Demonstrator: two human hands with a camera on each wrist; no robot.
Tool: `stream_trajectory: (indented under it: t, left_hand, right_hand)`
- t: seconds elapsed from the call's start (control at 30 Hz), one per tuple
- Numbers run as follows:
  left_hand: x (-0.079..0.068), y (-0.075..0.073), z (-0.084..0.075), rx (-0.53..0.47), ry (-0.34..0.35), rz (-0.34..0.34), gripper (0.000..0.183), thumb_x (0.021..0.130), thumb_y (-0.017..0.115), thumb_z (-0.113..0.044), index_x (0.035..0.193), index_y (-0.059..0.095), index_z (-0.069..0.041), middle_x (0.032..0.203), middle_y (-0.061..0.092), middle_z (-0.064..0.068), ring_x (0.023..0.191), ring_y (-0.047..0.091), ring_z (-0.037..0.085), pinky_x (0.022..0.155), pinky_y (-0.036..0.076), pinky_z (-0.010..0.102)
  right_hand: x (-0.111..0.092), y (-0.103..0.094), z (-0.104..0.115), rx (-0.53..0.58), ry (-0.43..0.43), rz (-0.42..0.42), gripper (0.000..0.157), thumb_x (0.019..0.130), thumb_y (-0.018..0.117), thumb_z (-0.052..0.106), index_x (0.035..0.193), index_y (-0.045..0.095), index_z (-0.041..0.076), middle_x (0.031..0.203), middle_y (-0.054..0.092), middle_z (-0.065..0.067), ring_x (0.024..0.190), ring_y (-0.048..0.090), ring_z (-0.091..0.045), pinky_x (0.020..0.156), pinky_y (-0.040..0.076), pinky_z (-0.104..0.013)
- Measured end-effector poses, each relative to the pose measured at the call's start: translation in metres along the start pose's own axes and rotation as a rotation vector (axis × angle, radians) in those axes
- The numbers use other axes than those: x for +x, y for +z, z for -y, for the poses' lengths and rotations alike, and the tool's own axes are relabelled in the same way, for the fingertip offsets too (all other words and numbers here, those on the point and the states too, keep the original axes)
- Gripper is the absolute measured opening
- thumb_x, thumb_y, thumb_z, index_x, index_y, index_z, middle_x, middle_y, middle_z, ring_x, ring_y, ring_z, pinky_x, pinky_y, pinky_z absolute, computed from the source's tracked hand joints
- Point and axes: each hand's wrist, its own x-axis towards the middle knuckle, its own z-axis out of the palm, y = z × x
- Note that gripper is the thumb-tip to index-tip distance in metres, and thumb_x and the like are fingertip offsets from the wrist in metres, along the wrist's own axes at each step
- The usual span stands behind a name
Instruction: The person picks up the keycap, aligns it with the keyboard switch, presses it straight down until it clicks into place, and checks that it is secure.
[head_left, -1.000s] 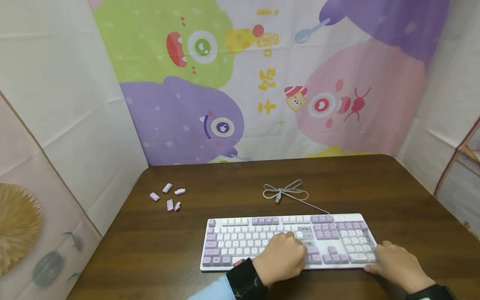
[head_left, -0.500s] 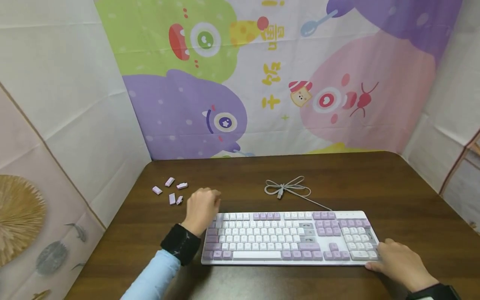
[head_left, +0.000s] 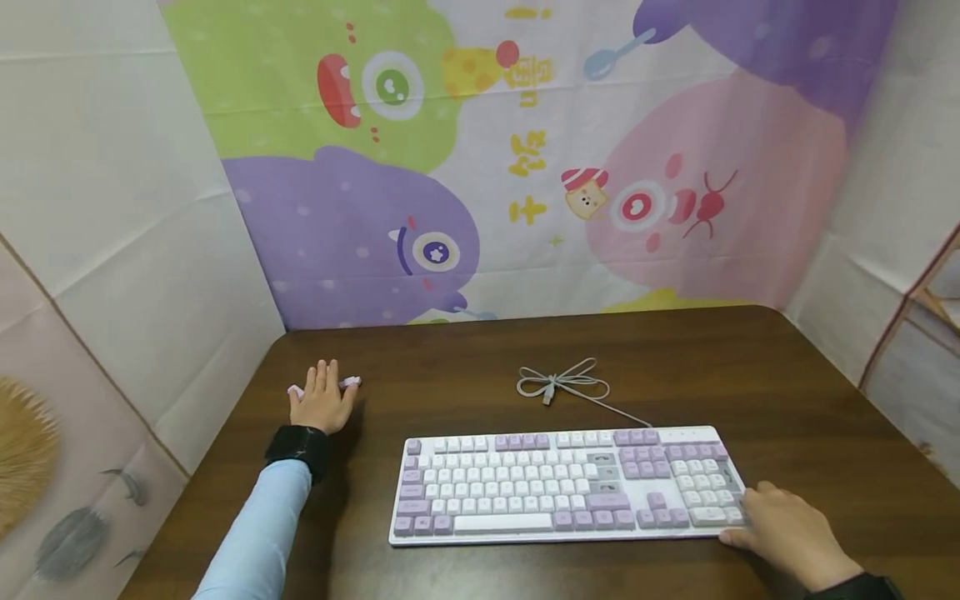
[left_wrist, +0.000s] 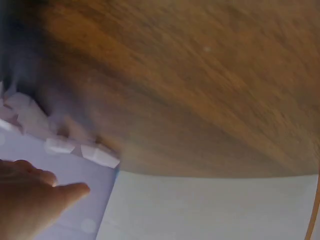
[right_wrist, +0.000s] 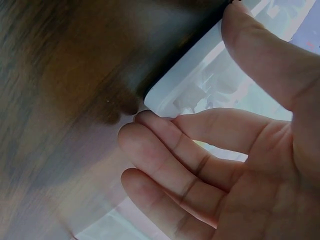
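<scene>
My left hand [head_left: 322,407] is stretched out at the far left of the table, fingers spread over small pale-purple keycaps. One keycap [head_left: 349,382] shows beside the thumb; others are hidden beneath the hand. In the left wrist view several keycaps [left_wrist: 100,155] lie in a row beyond the fingers. A white-and-purple keyboard [head_left: 525,479] lies flat near the front. My right hand [head_left: 787,533] holds its front right corner, thumb along the front edge and fingers at the right side. In the right wrist view, that hand [right_wrist: 225,165] curves round the white corner.
A bundled grey USB cable [head_left: 551,382] lies behind the keyboard and joins its back edge. The brown table [head_left: 450,383] ends at a cartoon-printed cloth [head_left: 525,275]. Pale cloth walls [head_left: 135,208] stand at both sides.
My left hand has gone from the middle of the keyboard across to the keycaps at the far left, and its fingers have straightened. The right hand stays at the keyboard's corner.
</scene>
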Motion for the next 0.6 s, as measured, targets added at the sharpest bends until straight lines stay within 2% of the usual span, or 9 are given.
stream_trajectory:
  t: [0.1,0.23,0.4,0.6]
  left_hand:
    - [0.006,0.006,0.0,0.031,0.019,0.001,0.062,0.1,0.033,-0.038,0.149,0.027,0.0,0.159,0.008,0.028,0.149,0.007,0.045,0.113,0.005,0.071]
    - [0.005,0.009,-0.003,0.068,0.05,-0.079,0.05,0.096,0.046,-0.03,0.135,0.049,0.002,0.153,0.029,0.029,0.146,0.024,0.043,0.111,0.019,0.07]
    - [0.003,0.012,-0.009,0.08,0.092,-0.152,0.042,0.089,0.057,-0.018,0.123,0.057,0.005,0.131,0.056,0.028,0.128,0.049,0.043,0.104,0.032,0.065]
    - [0.004,0.012,-0.015,0.107,0.172,-0.223,0.029,0.083,0.062,-0.007,0.11,0.066,0.002,0.11,0.068,0.026,0.099,0.066,0.044,0.089,0.043,0.061]
  right_hand:
    - [0.0,0.002,0.001,-0.006,0.002,-0.017,0.044,0.07,0.078,0.039,0.083,0.061,0.001,0.08,0.059,-0.008,0.07,0.06,-0.024,0.055,0.046,-0.041]
    - [-0.001,0.002,0.002,-0.014,0.004,-0.011,0.045,0.07,0.079,0.039,0.084,0.061,0.0,0.081,0.059,-0.009,0.07,0.06,-0.025,0.056,0.046,-0.042]
    - [-0.001,0.001,0.002,-0.01,0.0,-0.01,0.045,0.07,0.079,0.038,0.084,0.061,0.0,0.08,0.059,-0.009,0.069,0.059,-0.025,0.056,0.046,-0.042]
    - [0.001,0.002,0.0,0.0,0.007,-0.003,0.045,0.07,0.079,0.039,0.083,0.06,0.001,0.081,0.059,-0.009,0.069,0.059,-0.026,0.056,0.046,-0.042]
